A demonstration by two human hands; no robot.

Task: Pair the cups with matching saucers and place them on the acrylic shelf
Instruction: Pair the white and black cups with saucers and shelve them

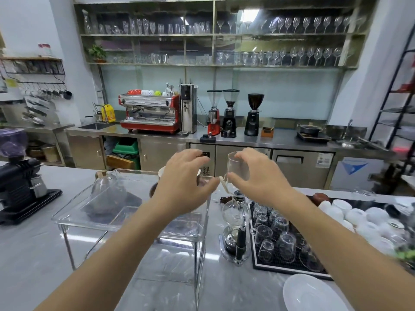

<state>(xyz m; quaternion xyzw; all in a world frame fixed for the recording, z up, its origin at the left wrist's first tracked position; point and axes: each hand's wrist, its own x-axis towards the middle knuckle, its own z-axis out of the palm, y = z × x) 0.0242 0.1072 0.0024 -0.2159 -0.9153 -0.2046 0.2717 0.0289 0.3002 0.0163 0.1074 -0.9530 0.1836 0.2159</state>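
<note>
A clear two-tier acrylic shelf point(67, 217) stands on the steel counter in front of me. At its far right corner a cream-rimmed cup point(160, 172) on a dark saucer point(153, 190) is mostly hidden under my left hand point(182, 176), which spreads over it with relaxed fingers. My right hand point(260, 176) grips a tall clear glass vessel point(238, 168) just right of the shelf, fingers over its rim and thumb on its side. A white saucer point(312, 295) lies at the near right. Several white cups point(350, 213) sit upside down at the right.
A glass carafe point(107, 187) is seen through the shelf's left part. A siphon brewer point(235, 221) stands right of the shelf, beside a black mat point(289, 269) with several glass cups. A black grinder point(20, 187) is at the far left. Coffee grounds point(225, 199) lie behind the siphon.
</note>
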